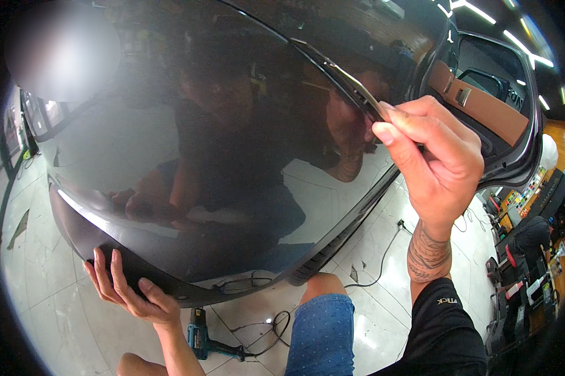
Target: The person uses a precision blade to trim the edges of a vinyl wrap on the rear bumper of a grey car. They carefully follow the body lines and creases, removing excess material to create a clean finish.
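Observation:
A glossy dark grey car body panel [232, 125] fills most of the view and mirrors my arms and legs. My right hand [436, 147] is closed in a pinch, thumb against index finger, on the end of a thin shiny strip [342, 74]. The strip runs along the dark seam in the panel and stands slightly off it near my fingertips. Whether it is film or trim I cannot tell. At lower left, my left hand [132, 291] rests with fingers spread against the panel's lower edge [94, 235], holding nothing.
A teal corded heat gun [210, 341] lies on the tiled floor [57, 307] below the panel. A black cable [382, 263] trails toward the right. An open car door [483, 113] with brown lining stands at upper right, and a cluttered bench [549, 250] lies beyond.

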